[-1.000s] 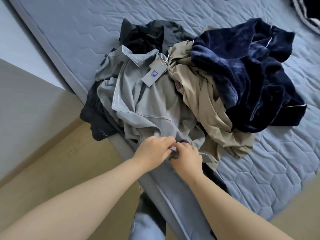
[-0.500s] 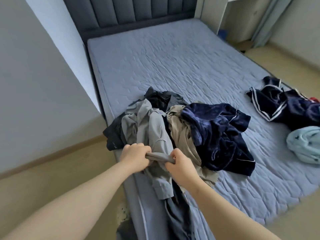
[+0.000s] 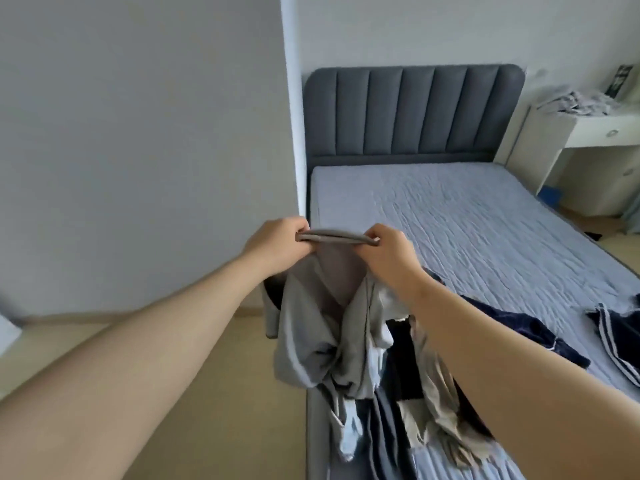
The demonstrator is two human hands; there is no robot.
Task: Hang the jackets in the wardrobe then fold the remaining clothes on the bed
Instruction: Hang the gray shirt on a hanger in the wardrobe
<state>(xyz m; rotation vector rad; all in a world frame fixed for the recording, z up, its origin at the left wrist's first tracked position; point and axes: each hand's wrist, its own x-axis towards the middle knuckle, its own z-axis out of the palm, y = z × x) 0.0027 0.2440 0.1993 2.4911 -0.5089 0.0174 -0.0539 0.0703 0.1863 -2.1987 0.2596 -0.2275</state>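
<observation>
Pale grey shirt (image 3: 313,344), tan garment (image 3: 440,403), navy fleece (image 3: 526,332) — blue-grey quilted bed (image 3: 467,220), slate ribbed headboard (image 3: 414,110), white-striped navy top (image 3: 620,336).

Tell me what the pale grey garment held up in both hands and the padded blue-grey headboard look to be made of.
Pale grey garment: thin, matte cloth, fibre unclear; it hangs limp in soft folds from the left hand and right hand. Padded blue-grey headboard: matte upholstery fabric over padding, judging by its stitched vertical channels and no sheen.
</observation>
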